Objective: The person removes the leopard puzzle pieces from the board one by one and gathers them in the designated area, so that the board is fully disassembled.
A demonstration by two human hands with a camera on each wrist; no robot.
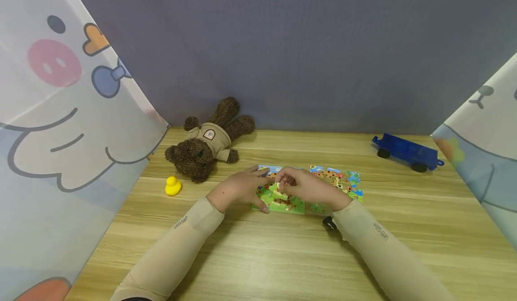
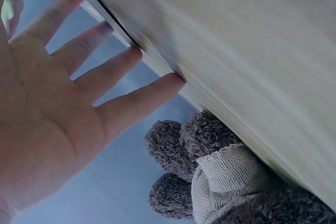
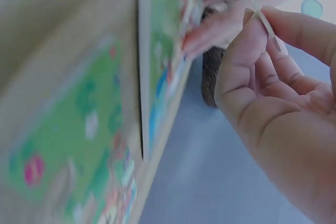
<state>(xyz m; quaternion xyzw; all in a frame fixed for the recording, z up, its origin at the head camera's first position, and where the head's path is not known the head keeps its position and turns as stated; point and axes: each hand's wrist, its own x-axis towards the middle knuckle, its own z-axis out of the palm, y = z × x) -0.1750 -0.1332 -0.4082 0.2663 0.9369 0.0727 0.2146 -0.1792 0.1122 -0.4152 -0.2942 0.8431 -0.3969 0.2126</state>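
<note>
My right hand pinches a thin green jigsaw piece between thumb and forefinger, above a colourful puzzle board. In the right wrist view the piece appears edge-on, apart from the board. My left hand lies at the board's left side with its fingers spread and straight; in the left wrist view its fingertips touch the board's edge and tabletop. A second colourful puzzle picture lies to the right, partly hidden by my right hand and wrist.
A brown teddy bear lies at the back left, with a yellow rubber duck in front of it. At the back right stands a blue toy wagon. A small black object shows beside my right sleeve. A grey partition rises behind the table.
</note>
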